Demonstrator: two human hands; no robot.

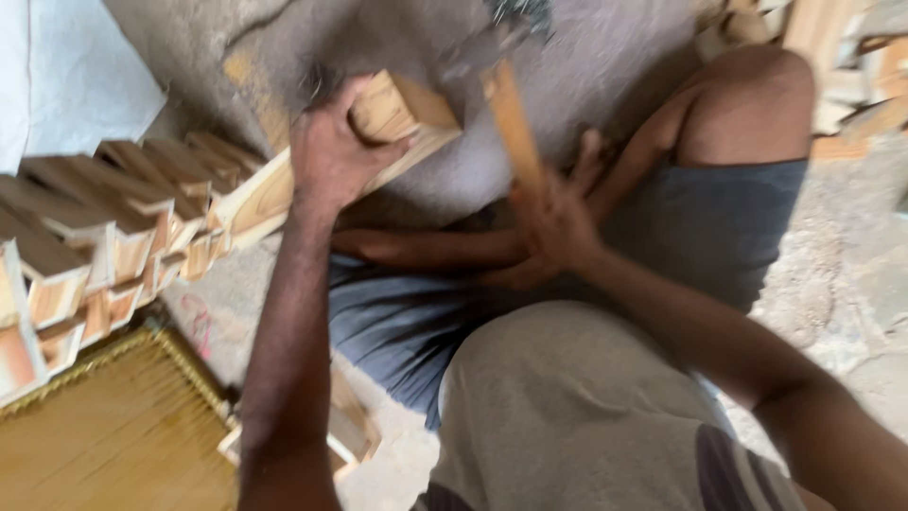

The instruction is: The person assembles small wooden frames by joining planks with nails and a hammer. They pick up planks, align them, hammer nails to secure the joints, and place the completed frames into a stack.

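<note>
Wooden block [402, 114] is clenched in the left hand [331, 156]; the right hand [553, 227] fists a hammer's wooden handle [515, 123].

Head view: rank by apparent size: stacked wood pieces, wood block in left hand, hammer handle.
1. Stacked wood pieces, largest, though nearer the camera, so true size is unsure.
2. Wood block gripped by the left hand.
3. Hammer handle in the right hand, blurred and partly hidden.

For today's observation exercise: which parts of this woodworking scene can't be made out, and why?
Head view:
- Hammer head: motion-blurred, so contact with the wooden piece is unclear.
- Left hand hides the piece's middle.
- Right hand covers the handle's lower end.
- Stacked wood pieces: cut off at the left edge.
</note>
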